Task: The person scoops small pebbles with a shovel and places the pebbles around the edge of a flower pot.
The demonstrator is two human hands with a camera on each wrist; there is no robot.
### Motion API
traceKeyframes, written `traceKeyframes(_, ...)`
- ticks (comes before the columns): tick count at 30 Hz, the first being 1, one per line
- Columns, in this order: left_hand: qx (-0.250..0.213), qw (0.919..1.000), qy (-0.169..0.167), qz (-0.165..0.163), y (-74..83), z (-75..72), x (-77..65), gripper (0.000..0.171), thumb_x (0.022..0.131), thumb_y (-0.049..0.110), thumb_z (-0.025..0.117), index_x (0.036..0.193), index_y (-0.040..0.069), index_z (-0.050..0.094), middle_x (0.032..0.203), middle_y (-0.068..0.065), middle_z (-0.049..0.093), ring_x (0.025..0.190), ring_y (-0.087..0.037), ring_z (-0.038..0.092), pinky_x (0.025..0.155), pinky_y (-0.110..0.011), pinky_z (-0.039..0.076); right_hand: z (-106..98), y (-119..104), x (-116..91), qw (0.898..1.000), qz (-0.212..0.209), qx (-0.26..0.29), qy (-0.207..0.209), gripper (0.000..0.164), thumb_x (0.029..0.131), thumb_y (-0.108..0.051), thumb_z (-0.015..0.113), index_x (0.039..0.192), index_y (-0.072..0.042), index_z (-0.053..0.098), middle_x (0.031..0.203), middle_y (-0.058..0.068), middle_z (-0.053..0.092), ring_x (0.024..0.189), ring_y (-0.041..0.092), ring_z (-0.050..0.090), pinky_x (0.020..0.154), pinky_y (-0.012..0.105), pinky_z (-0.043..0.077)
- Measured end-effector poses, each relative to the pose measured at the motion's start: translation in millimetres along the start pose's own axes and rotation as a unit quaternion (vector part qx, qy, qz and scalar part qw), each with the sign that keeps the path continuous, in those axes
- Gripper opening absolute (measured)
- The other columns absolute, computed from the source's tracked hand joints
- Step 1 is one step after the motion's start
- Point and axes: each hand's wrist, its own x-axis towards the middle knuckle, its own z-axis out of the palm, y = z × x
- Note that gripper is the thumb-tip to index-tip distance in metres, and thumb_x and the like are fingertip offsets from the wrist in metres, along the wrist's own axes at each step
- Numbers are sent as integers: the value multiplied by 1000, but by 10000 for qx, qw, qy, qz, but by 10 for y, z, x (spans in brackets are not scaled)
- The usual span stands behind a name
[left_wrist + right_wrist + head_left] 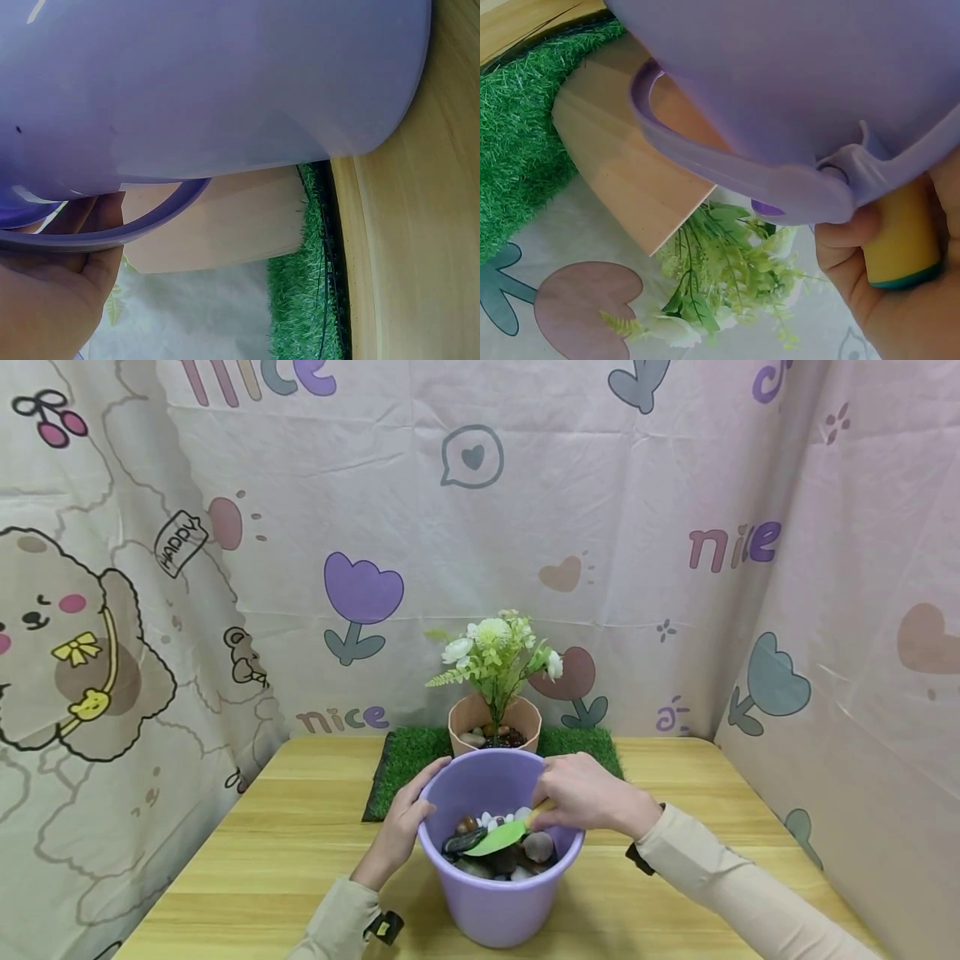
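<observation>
A purple bucket [498, 910] stands on the table, holding dark, brown and white stones [537, 847]. My left hand [405, 814] grips its left rim, with the fingers inside and beside the hanging purple handle [161, 216] in the left wrist view. My right hand [581, 793] reaches over the right rim and holds a small garden trowel by its yellow grip [904, 236]. The trowel's green blade [497, 839] lies tilted down to the left over the stones.
Close behind the bucket stands a peach plant pot [604, 124] with stones and white-flowered greenery [495, 652]. It sits on a green artificial turf mat [581, 745]. The wooden table [285, 843] ends at printed curtains [420, 527] at the back and sides.
</observation>
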Motion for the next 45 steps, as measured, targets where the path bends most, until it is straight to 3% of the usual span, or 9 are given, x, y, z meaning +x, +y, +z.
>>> traceKeyframes(6, -11, 10000, -26, 1, -2, 0, 1, 69, 81, 2, 38, 150, 12, 40, 148, -15, 47, 125, -36, 54, 94, -28, 50, 35, 19, 35, 9995, -176, -210, 123, 17, 79, -49, 74, 75, -33, 75, 66, -17, 58, 73, 5, 52, 55, 22, 39)
traceKeyframes(19, 7, 10000, 17, 22, -4, -3, -1, 69, 81, 2, 38, 149, 12, 41, 147, -14, 48, 124, -36, 54, 94, -29, 50, 131, 58, 117, 9991, -284, -156, 268, 15, 82, -48, 71, 80, -34, 77, 67, -18, 58, 72, 6, 46, 53, 19, 32)
traceKeyframes(32, -21, 10000, 19, 45, -9, -9, -2, 69, 81, 2, 39, 150, 10, 40, 147, -15, 47, 124, -36, 54, 93, -28, 50, 177, 32, 161, 9990, 15, -56, 450, 14, 79, -46, 75, 77, -32, 74, 71, -17, 60, 72, 6, 45, 54, 20, 35)
traceKeyframes(45, -17, 10000, -27, 59, -8, -6, 2, 70, 81, 2, 38, 150, 11, 40, 147, -15, 48, 124, -36, 54, 94, -28, 49, 165, 72, 106, 9970, -111, -81, 766, 12, 81, -44, 74, 82, -33, 77, 76, -18, 64, 73, 6, 46, 56, 19, 37)
